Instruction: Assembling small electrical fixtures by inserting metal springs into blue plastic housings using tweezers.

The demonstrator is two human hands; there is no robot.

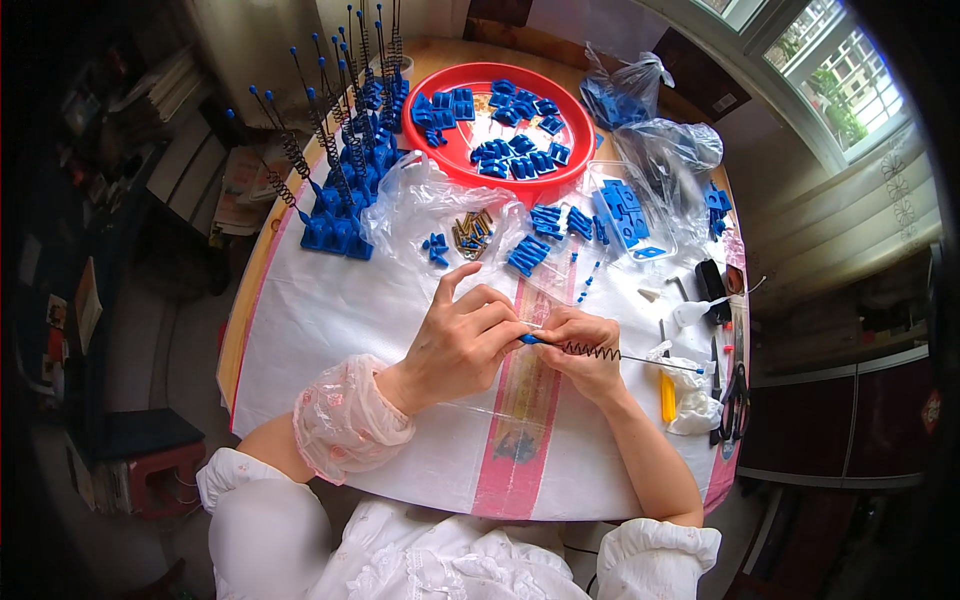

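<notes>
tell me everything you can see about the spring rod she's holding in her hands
The spring rod is a thin dark wire with a coiled spring section and a small blue tip at each end. It lies nearly level above the white table cover. The right hand grips the coil; the left hand fingers pinch its blue left end.

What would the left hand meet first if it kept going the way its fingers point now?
The left hand points right, its fingertips already at the blue tip of the spring rod. Straight on, it would meet the right hand holding that rod, almost at once; depth between them is hard to judge.
</notes>
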